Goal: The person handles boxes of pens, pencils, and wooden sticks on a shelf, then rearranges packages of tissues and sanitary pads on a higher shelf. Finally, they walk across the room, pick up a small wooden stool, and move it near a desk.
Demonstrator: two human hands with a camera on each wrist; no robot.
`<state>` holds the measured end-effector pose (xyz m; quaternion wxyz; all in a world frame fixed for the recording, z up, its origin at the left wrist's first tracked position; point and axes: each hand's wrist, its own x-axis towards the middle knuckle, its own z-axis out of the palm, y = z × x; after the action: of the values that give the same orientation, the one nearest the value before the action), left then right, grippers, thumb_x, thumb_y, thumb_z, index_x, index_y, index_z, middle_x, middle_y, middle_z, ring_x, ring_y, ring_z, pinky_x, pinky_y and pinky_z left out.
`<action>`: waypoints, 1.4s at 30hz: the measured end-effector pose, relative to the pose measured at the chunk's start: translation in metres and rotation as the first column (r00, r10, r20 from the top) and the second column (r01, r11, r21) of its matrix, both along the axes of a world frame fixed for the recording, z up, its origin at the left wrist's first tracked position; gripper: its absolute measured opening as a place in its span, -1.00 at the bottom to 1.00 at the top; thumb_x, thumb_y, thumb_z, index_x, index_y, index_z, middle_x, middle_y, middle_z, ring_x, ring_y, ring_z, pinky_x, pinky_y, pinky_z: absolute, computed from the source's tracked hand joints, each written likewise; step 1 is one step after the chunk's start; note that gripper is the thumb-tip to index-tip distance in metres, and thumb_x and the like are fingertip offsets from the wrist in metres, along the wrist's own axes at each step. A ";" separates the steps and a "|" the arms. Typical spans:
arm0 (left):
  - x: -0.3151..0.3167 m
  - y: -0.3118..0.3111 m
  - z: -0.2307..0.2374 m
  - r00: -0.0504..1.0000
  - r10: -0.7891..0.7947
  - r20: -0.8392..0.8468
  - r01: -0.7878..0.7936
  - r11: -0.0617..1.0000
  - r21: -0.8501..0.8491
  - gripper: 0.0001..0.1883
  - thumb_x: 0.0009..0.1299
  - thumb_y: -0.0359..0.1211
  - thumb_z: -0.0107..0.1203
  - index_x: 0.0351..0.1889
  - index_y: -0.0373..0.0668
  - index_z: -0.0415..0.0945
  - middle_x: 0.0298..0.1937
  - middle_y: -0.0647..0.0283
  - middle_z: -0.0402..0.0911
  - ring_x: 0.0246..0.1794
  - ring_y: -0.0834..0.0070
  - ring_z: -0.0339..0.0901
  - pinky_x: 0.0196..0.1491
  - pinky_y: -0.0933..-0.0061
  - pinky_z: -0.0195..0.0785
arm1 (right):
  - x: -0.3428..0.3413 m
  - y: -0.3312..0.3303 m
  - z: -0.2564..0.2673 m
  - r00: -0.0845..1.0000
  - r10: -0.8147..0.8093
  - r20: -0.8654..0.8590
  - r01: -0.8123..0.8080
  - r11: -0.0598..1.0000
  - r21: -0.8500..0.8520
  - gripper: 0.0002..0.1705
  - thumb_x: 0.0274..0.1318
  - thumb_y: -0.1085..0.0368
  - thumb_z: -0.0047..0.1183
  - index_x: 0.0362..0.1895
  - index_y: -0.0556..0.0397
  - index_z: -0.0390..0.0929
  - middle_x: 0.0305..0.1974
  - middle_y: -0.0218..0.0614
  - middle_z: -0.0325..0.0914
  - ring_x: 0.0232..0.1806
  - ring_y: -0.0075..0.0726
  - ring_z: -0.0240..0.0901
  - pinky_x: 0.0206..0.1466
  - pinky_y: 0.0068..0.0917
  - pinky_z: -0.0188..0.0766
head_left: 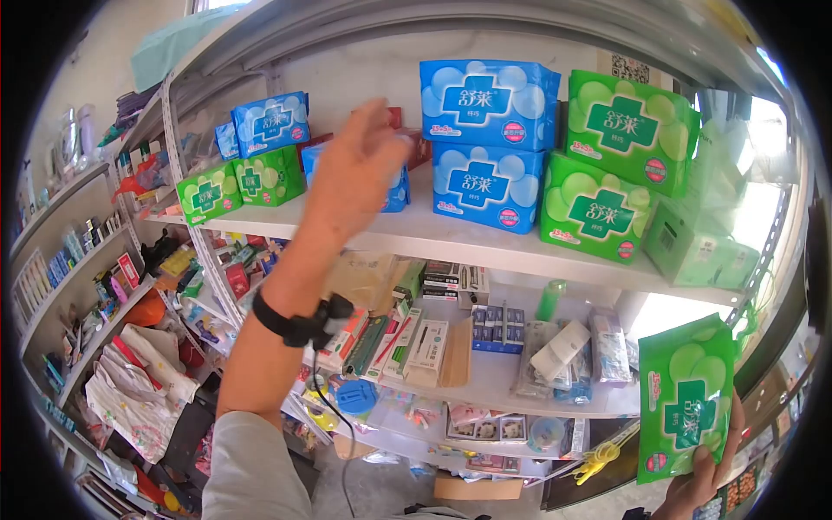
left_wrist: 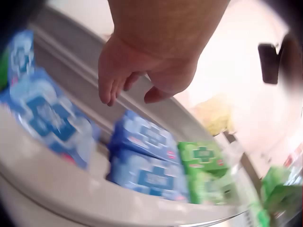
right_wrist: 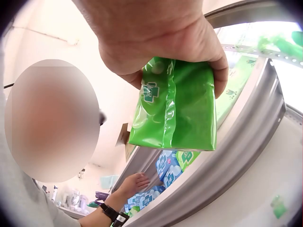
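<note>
My left hand (head_left: 357, 173) is raised in front of the upper shelf, slightly blurred, its fingers loose and holding nothing. Behind it a blue sanitary pad pack (head_left: 396, 192) is partly hidden. To its right stand two stacked blue packs (head_left: 485, 186), then two stacked green packs (head_left: 598, 208). In the left wrist view the loosely bent left fingers (left_wrist: 111, 90) hover above the blue packs (left_wrist: 149, 177). Low at the right, my right hand (head_left: 706, 475) grips a green sanitary pad pack (head_left: 686, 399) by its lower end, thumb on the front. The right wrist view shows that pack's side (right_wrist: 189, 106).
Smaller blue (head_left: 270, 121) and green packs (head_left: 269, 176) stand at the shelf's left end. A pale green carton (head_left: 693, 247) sits at its right end. Pen boxes (head_left: 426, 347) and bagged goods fill the shelf below. A cable (head_left: 334, 407) hangs from the left wrist.
</note>
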<state>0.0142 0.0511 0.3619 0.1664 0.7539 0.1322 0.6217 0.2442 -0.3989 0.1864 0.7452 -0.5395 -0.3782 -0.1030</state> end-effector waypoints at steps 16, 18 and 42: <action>0.045 -0.018 -0.029 0.984 -0.131 -0.121 0.080 0.931 -0.355 -0.20 0.45 0.10 0.25 0.39 -0.39 0.43 0.15 0.02 0.68 0.09 0.39 0.61 0.13 0.35 0.44 | 0.016 -0.003 -0.022 0.998 0.016 -0.060 -0.018 0.999 -0.037 0.05 0.04 -0.01 0.09 0.54 0.35 0.14 0.38 0.15 0.37 0.38 -0.04 0.42 0.46 -0.21 0.38; 0.029 -0.014 -0.024 0.991 -0.065 -0.114 0.029 0.956 -0.290 -0.27 0.44 0.06 0.27 0.35 -0.34 0.49 0.13 0.03 0.69 0.08 0.41 0.62 0.12 0.34 0.46 | 0.007 -0.002 -0.015 0.998 0.034 -0.044 -0.036 0.998 -0.052 -0.06 0.15 0.07 0.16 0.53 0.29 0.20 0.40 0.18 0.35 0.39 0.13 0.38 0.46 -0.09 0.34; -0.196 0.269 0.082 0.868 0.467 -0.166 -0.490 0.861 -0.136 0.25 0.05 0.17 0.55 0.52 -0.44 0.18 0.30 -0.25 0.54 0.26 0.06 0.60 0.29 0.21 0.46 | -0.099 0.075 0.000 0.998 -0.038 0.051 0.041 0.998 -0.058 -0.11 0.20 0.20 0.13 0.53 0.40 0.17 0.48 0.17 0.27 0.46 0.10 0.30 0.50 -0.05 0.28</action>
<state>-0.1814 0.3204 0.4436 0.0630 0.7180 0.3795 0.5801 0.1453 -0.3241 0.1869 0.7171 -0.5657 -0.3890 -0.1200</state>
